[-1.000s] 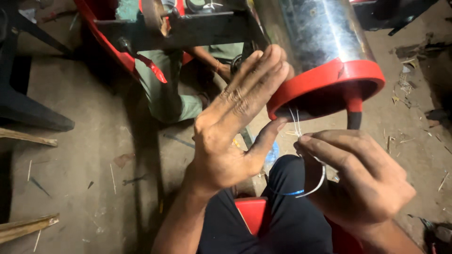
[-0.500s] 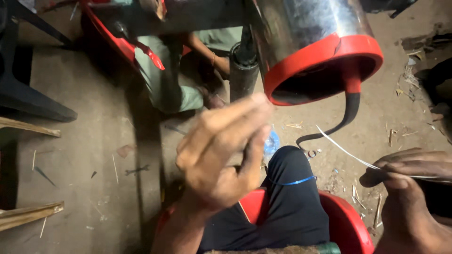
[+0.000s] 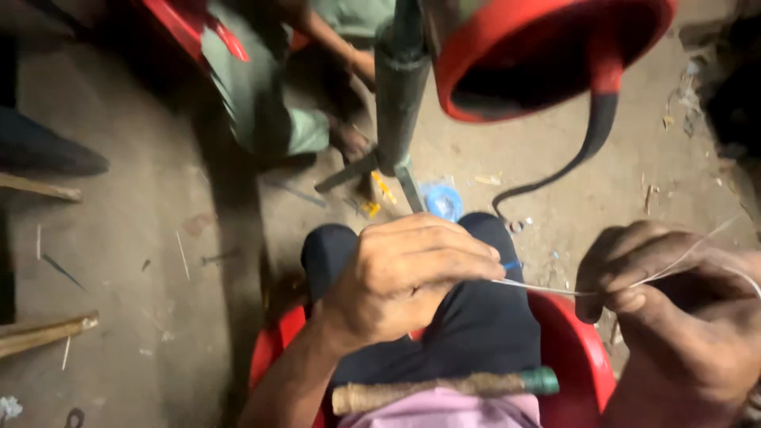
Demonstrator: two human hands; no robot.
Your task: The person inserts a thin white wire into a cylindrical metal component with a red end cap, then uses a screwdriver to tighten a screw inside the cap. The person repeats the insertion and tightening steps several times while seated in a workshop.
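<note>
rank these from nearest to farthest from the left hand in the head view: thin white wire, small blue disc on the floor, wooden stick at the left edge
1. thin white wire: pinched at the left hand, running right to the right hand.
2. small blue disc: on the floor just above the hand, beyond the knee.
3. wooden stick: far left on the floor.

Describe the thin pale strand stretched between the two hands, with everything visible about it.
The thin strand is whitish and wire- or fibre-like; its material cannot be told. It runs taut, nearly level, above the dark trouser leg. The left hand, closed in a fist, pinches one end, where a small blue bit shows. The right hand pinches it between thumb and fingers. Beyond that grip it splits into two pale lines curving up and right toward the frame edge.
</note>
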